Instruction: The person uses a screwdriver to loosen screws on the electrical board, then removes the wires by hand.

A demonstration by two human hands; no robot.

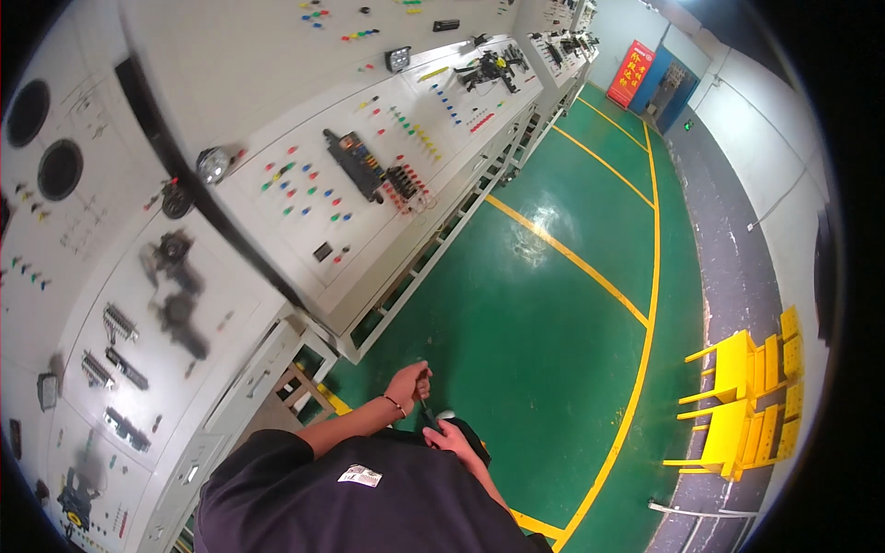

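Observation:
In front of my body, low in the head view, my left hand (408, 385) is closed in a fist, with a dark band at the wrist. What it grips, if anything, is hidden by the fingers. Just below and to the right, my right hand (452, 438) is closed around a slim tool with a dark handle (430, 419). A thin shaft appears to run from it up toward the left hand; its exact kind is too small to tell. A small white rounded thing (446, 415) shows beside the right hand, partly covered.
White sloped training consoles (277, 226) line my left, carrying coloured sockets, lamps and mounted electrical parts. Yellow chairs (728, 433) stand along the right wall. Green floor (516, 369) with yellow lines leads to a red banner (632, 76) and blue door (678, 92).

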